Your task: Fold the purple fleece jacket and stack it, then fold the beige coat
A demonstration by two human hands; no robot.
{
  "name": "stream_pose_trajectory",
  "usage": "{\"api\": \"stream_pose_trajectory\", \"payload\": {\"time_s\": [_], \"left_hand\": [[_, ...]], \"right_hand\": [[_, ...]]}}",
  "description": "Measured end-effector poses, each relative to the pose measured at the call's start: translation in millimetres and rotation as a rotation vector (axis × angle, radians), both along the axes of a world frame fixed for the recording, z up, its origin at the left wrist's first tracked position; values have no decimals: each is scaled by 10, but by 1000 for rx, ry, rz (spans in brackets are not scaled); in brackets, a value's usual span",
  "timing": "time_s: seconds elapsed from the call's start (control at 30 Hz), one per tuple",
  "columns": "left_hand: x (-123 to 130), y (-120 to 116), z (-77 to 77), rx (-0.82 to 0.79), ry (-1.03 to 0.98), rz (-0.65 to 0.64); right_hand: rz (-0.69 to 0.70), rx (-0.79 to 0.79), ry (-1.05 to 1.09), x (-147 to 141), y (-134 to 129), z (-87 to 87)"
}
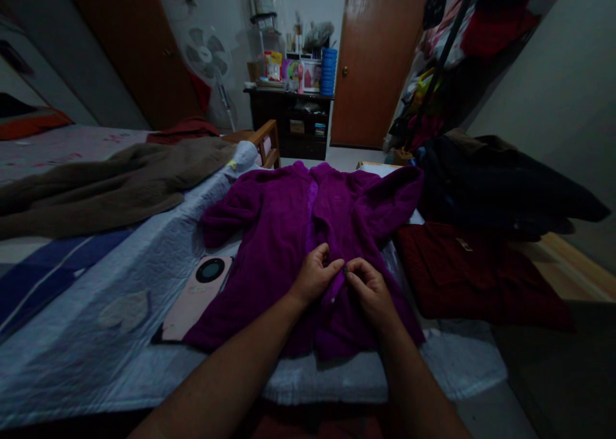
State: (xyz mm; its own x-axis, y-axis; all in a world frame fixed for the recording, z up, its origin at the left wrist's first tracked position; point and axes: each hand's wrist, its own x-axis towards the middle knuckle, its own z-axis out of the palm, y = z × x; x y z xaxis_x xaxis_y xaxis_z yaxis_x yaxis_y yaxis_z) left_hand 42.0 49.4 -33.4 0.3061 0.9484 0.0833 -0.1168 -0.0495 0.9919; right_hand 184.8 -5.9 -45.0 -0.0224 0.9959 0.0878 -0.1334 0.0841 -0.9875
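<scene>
A purple fleece jacket [279, 253] lies spread in front of me, its front partly open and a lighter purple lining showing along the opening. My left hand [315, 275] pinches the front edge of the jacket below the middle. Close beside it, my right hand [370, 288] is closed on the same edge, thumb against fingers. A tiny dark piece shows between the fingertips; whether it is a button or a zipper pull I cannot tell. Partly under the jacket's left side rests a pink tablet-like item [192, 301] with a round dark disc.
Folded dark red clothing [462, 278] lies to the right, below a stack of dark clothes [500, 182]. Brown pants [120, 176] are stretched out at left on the pale blue quilted cover [96, 362]. A fan [206, 57] and a dark cabinet [289, 121] stand at the back.
</scene>
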Motion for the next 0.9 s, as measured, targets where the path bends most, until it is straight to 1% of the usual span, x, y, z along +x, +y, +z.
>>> {"api": "stream_pose_trajectory", "payload": {"time_s": [0.1, 0.2, 0.3, 0.37, 0.5, 0.77, 0.9], "left_hand": [[-4, -10, 7, -39, -47, -67], [-5, -23, 10, -45, -82, -139], [1, -31, 12, -22, -68, -152], [6, -27, 13, -12, -63, -123], [6, 0, 6, 4, -59, -23], [-18, 35, 8, 45, -60, 88], [-23, 55, -27, 35, -65, 132]], "right_hand": [[1, -49, 64, -7, 1, -19], [-3, -91, 137, -13, 8, -41], [11, -112, 188, -17, 11, -44], [30, -122, 201, -20, 7, -36], [73, -141, 220, -30, -13, -24], [137, -144, 218, -30, -66, 9], [142, -111, 182, -14, -88, 35]]}}
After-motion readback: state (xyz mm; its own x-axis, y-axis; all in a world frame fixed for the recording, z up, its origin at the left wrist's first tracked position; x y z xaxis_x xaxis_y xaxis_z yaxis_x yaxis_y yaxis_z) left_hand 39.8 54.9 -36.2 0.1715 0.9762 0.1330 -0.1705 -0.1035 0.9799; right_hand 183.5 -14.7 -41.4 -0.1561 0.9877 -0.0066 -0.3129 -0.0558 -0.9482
